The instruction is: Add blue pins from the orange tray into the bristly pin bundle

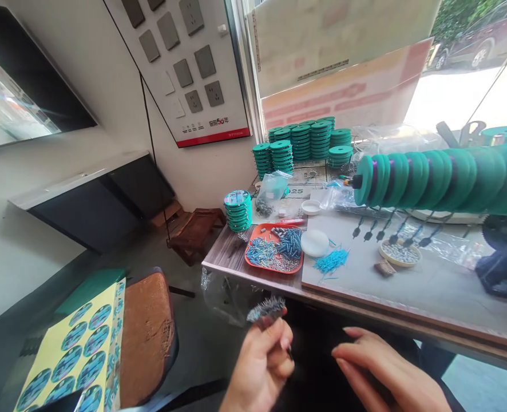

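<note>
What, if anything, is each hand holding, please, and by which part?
The left hand pinches a small bristly grey-blue bundle by its lower end, between thumb and fingers. The right hand is open and holds nothing.

At six o'clock the left hand (257, 366) pinches a grey bristly bundle (266, 311) in its fingertips; the right hand (382, 372), at five o'clock, lies loose, holding nothing. On the bench (408, 280) an orange tray (260, 232) sits at twelve o'clock from the bundle, green spools (442, 177) at two.
</note>
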